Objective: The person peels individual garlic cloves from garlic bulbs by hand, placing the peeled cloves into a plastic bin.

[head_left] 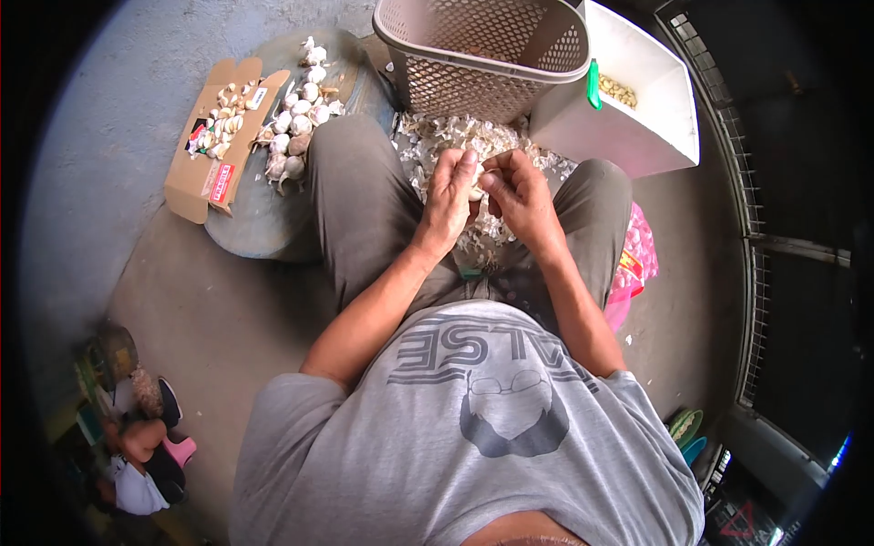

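Observation:
My left hand (pixel 446 198) and my right hand (pixel 523 202) meet between my knees, fingers bent and closed around a piece of whitish garlic (pixel 477 192). The fingers hide much of it, so I cannot tell whether it is a bulb or a clove. Right beneath both hands, a heap of papery garlic skins (pixel 437 136) covers the floor. Whole garlic bulbs (pixel 299 123) lie on a round, worn surface (pixel 264 238) beyond my left knee. Beside them, separated cloves (pixel 225 121) rest on an opened cardboard box (pixel 187 187).
A brown perforated basket (pixel 482 71) stands ahead. To its right, a white container (pixel 583 127) holds peeled cloves (pixel 617 91), with a green object (pixel 594 85) at its rim. A pink mesh bag (pixel 641 244) lies by my right leg. Another person (pixel 138 446) sits at lower left.

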### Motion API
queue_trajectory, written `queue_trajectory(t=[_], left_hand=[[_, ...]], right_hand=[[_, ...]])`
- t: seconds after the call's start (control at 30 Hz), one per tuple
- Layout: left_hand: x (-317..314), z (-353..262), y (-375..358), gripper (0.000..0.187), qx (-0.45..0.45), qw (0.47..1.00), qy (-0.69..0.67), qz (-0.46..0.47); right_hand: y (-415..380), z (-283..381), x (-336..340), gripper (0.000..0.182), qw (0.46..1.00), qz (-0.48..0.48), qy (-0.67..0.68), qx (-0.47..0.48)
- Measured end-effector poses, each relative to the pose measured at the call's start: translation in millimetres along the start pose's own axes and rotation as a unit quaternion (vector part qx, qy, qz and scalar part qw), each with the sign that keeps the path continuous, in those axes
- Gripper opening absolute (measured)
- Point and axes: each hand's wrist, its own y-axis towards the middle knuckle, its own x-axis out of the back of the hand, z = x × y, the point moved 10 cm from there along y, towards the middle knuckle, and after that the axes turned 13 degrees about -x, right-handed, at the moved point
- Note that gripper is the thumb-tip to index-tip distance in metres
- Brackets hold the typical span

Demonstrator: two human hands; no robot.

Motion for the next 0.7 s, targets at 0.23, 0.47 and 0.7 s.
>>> queue_trajectory(t=[0.23, 0.47, 0.7], left_hand=[[-10, 9, -7, 0.037, 0.102, 0.986, -0.128, 0.023], [-4, 15, -3, 0.041, 0.118, 0.97, -0.213, -0.001], [-4, 18, -3, 0.041, 0.098, 0.988, -0.118, 0.025]], right_hand=[[6, -24, 3, 0.008, 0.963, 0.059, 0.26, -0.046], [19, -28, 39, 0.013, 0.994, -0.025, 0.109, 0.016], [-16, 24, 7, 0.026, 0.961, -0.097, -0.215, 0.143]])
